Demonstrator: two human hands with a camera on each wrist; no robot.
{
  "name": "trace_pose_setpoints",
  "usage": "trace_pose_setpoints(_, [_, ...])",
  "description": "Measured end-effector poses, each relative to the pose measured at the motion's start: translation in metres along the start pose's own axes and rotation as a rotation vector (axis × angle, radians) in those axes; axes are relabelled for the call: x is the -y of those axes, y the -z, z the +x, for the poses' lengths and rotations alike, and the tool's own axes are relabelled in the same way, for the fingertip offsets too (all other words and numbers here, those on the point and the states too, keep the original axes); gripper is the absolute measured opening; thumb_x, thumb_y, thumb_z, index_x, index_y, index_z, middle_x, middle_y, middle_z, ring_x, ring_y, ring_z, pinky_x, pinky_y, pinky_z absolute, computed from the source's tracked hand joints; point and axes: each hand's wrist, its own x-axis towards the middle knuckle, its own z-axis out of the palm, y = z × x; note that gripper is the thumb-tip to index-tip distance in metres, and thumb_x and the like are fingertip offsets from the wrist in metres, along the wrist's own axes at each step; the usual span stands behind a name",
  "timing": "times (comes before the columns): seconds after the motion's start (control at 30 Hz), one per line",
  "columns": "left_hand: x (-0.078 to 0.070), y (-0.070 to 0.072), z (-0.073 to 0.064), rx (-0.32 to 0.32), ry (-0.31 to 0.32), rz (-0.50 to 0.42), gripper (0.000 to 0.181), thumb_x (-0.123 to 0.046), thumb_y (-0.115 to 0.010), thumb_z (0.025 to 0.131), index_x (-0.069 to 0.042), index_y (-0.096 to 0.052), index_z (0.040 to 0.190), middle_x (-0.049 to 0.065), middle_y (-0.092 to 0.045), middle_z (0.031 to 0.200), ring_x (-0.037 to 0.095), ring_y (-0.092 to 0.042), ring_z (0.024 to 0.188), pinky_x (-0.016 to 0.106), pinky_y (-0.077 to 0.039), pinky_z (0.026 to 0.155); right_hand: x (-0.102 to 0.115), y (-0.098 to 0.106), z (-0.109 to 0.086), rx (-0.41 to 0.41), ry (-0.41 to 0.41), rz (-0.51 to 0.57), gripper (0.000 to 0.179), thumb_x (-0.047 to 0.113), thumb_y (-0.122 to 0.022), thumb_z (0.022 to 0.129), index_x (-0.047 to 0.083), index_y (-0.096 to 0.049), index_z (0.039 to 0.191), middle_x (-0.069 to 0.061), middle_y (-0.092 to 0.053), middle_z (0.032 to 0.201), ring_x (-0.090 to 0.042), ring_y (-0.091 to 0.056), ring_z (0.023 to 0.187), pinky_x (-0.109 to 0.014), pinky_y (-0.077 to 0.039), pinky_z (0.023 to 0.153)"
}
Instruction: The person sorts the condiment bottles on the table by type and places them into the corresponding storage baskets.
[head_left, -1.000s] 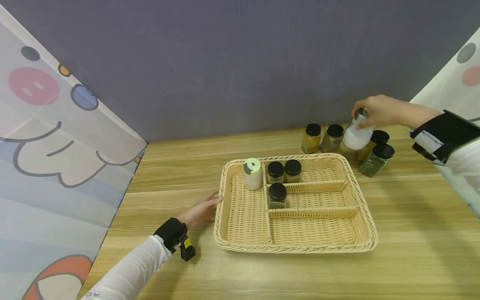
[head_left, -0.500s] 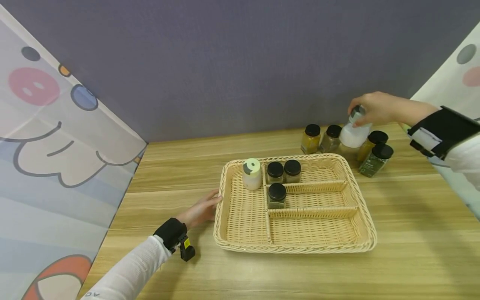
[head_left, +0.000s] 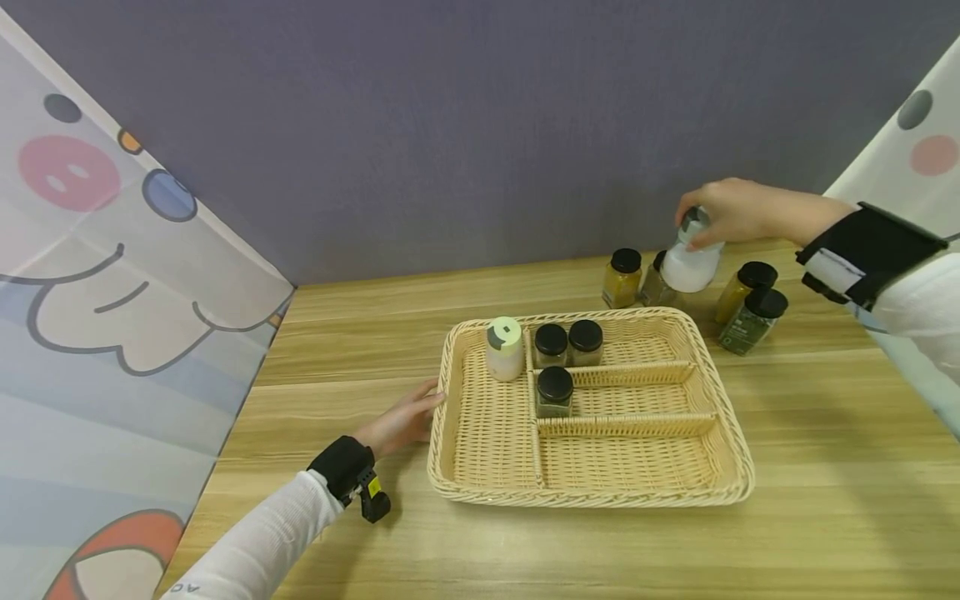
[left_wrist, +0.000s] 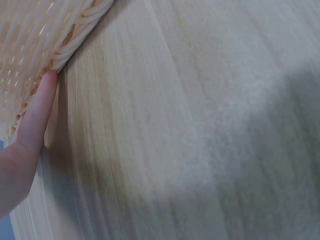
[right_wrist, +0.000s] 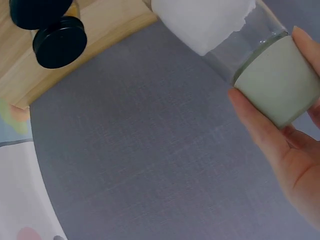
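My right hand [head_left: 731,212] grips a clear jar of white powder [head_left: 692,268] by its pale green lid [right_wrist: 277,82], fingers and thumb on either side. The jar is tilted, near several black-lidded spice jars at the back right. My left hand [head_left: 401,423] touches the left outer side of a woven basket [head_left: 592,500]; its thumb [left_wrist: 37,112] lies straight along the wall in the left wrist view. The basket's left compartment holds another white jar with a pale green lid [head_left: 505,350].
In the basket, two black-lidded jars [head_left: 551,343] sit in the back right compartment and one dark-lidded jar [head_left: 555,390] in the middle one. Outside stand a yellow spice jar [head_left: 622,279], a grey-brown one [head_left: 655,287], another yellow one [head_left: 738,296] and a green-labelled jar [head_left: 752,321]. A grey wall [head_left: 480,142] rises behind.
My right hand has moved left with the jar of white powder, which now overlaps the grey-brown spice jar in the head view. The left hand and the basket have stayed still.
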Motion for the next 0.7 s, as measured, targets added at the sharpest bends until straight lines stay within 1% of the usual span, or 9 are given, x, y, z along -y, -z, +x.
trace_pose_setpoints(0.43, [-0.003, 0.000, -0.003, 0.007, 0.002, 0.008, 0.049, -0.028, -0.036, 0.095, -0.018, -0.013, 0.137, 0.022, -0.027, 0.139, 0.034, -0.031, 0.122, 0.057, -0.036, 0.093, 0.018, 0.006, 0.015, 0.018, 0.043, -0.021, 0.039, 0.018, -0.070, 0.072, -0.003, -0.054, 0.101, -0.020, -0.057, 0.087, -0.027, -0.053, 0.073, -0.043, -0.049, 0.058])
trace_pose_setpoints(0.7, [-0.002, 0.001, -0.002, -0.001, 0.004, 0.007, 0.047, -0.027, -0.036, 0.095, -0.018, -0.014, 0.136, 0.022, -0.028, 0.139, 0.034, -0.032, 0.121, 0.057, -0.036, 0.093, 0.034, 0.007, 0.026, 0.028, 0.073, -0.012, 0.037, 0.017, -0.069, 0.072, -0.001, -0.054, 0.101, -0.020, -0.057, 0.089, -0.028, -0.052, 0.075, -0.042, -0.049, 0.059])
